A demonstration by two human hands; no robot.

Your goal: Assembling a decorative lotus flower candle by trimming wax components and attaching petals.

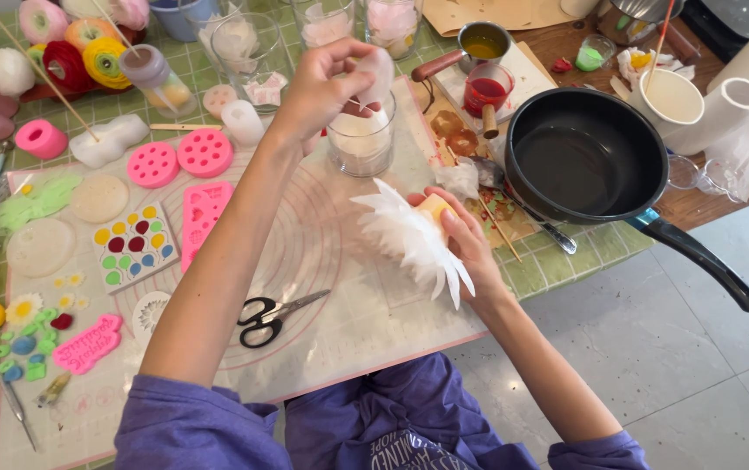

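My right hand (pixel 466 235) grips a white flower (pixel 411 237) made of many thin pointed petals, with a yellowish core under my thumb. It hangs just above the translucent work mat (pixel 348 322). My left hand (pixel 327 83) is raised over a clear glass (pixel 362 139) filled with white wax. Its fingers pinch a single thin white petal (pixel 381 77) directly above the glass.
A black frying pan (pixel 585 157) sits to the right, its handle jutting over the table edge. Black scissors (pixel 270 318) lie on the mat. Pink silicone moulds (pixel 179 159), a small red-liquid cup (pixel 488 90), a small saucepan (pixel 483 42) and glass jars stand around.
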